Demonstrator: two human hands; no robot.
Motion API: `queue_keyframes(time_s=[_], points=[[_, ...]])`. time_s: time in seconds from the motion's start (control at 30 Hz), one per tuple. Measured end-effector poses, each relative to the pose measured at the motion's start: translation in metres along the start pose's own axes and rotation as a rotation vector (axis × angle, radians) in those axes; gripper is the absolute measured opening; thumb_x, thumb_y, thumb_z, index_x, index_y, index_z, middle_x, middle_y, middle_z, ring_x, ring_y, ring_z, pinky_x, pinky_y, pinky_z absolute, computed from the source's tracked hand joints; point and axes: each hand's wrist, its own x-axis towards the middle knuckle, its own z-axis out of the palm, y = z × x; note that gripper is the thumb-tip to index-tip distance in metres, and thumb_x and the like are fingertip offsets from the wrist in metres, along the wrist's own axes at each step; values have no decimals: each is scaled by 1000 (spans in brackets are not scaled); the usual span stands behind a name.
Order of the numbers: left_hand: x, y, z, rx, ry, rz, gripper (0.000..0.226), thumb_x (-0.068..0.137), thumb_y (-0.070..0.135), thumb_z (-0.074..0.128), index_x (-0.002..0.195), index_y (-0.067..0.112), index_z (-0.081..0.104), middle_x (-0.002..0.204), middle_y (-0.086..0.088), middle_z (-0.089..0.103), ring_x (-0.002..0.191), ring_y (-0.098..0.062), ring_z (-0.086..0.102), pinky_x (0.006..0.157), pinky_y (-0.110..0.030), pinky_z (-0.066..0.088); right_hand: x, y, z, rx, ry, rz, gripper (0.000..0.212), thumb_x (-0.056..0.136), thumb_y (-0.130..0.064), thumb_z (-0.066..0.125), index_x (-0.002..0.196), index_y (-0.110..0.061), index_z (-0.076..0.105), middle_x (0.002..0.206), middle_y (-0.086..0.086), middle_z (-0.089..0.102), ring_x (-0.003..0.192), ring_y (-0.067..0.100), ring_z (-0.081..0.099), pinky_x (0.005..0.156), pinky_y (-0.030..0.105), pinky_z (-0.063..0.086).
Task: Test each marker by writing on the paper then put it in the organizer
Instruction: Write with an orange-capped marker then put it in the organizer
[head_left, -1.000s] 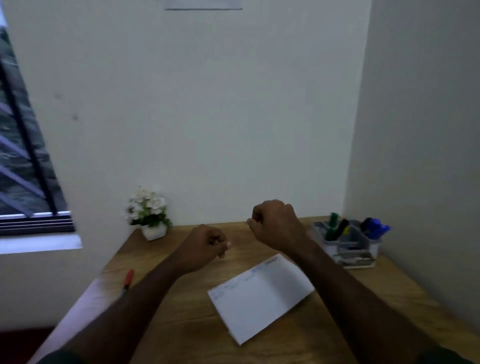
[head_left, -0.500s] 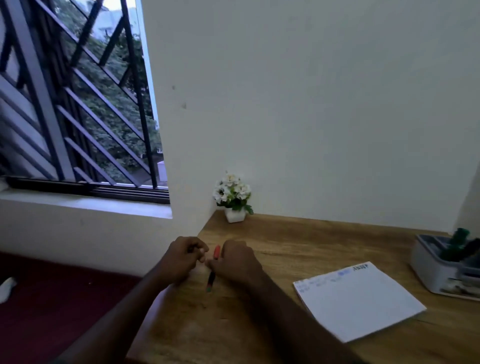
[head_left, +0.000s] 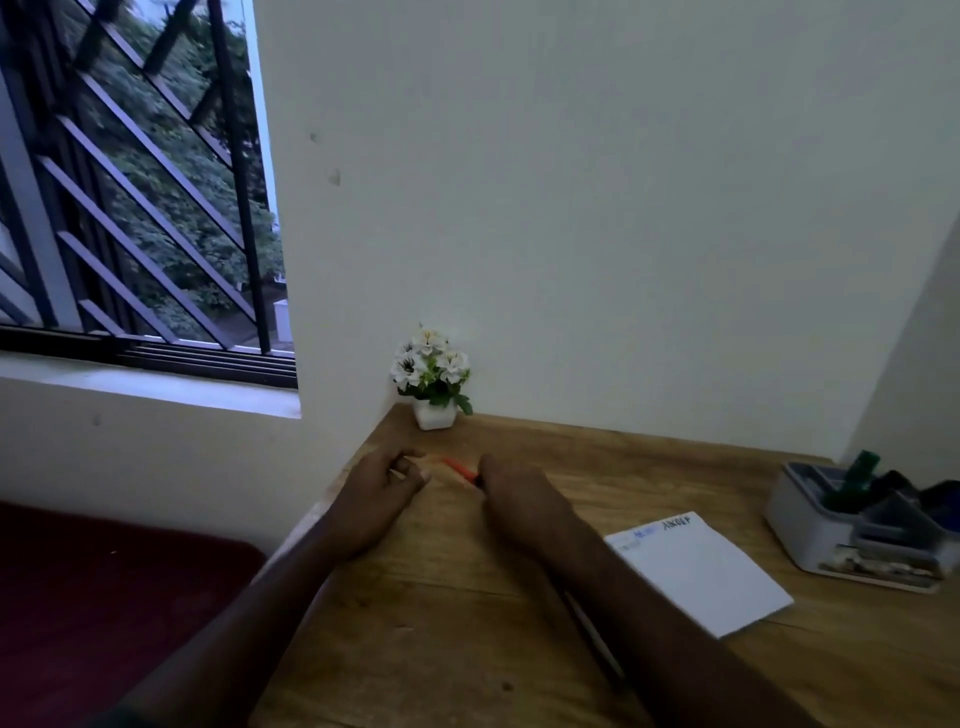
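Lifting off the bench (head_left: 467, 597) since 0.5 s ago, the red marker (head_left: 459, 470) sits in the right hand (head_left: 511, 501) fingers; left hand (head_left: 382, 493) loosely curled, holding nothing; paper (head_left: 701, 571) at 4 o'clock comes next

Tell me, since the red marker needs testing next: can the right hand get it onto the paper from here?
Probably yes. The right hand grips the red marker, and bare wooden desk lies between it and the paper.
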Motion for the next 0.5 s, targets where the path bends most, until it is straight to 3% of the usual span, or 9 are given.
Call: queue_keyframes(time_s=[0.1, 0.23, 0.37, 0.5], points=[[10, 25, 36, -117, -99, 19, 19, 91, 43, 61, 99, 28, 69, 86, 1, 68, 79, -8, 65, 72, -27, 52, -20, 57, -12, -71, 59, -64, 30, 97, -12, 48, 125, -17, 51, 126, 11, 57, 108, 29, 56, 87, 37, 46], [17, 71, 96, -257, -232, 106, 13, 95, 32, 61, 99, 25, 70, 86, 1, 68, 72, -5, 63, 63, -17, 50, -48, 122, -23, -146, 163, -93, 25, 103, -37, 40, 120, -24, 52, 107, 2, 63, 85, 21, 57, 67, 32, 36], [23, 92, 151, -276, -346, 193, 13, 95, 23, 61, 102, 21, 72, 82, 6, 69, 68, -6, 63, 62, -20, 50, -69, 164, -18, -221, 220, -35, 24, 102, -43, 38, 117, -33, 54, 98, -4, 67, 81, 17, 62, 67, 36, 49], [29, 100, 178, -251, -369, 247, 15, 92, 12, 65, 104, 17, 73, 85, 0, 73, 74, -11, 67, 64, -27, 53, -68, 186, -17, -155, 318, -47, 20, 100, -40, 43, 107, -30, 59, 91, -3, 67, 77, 21, 62, 63, 38, 48]])
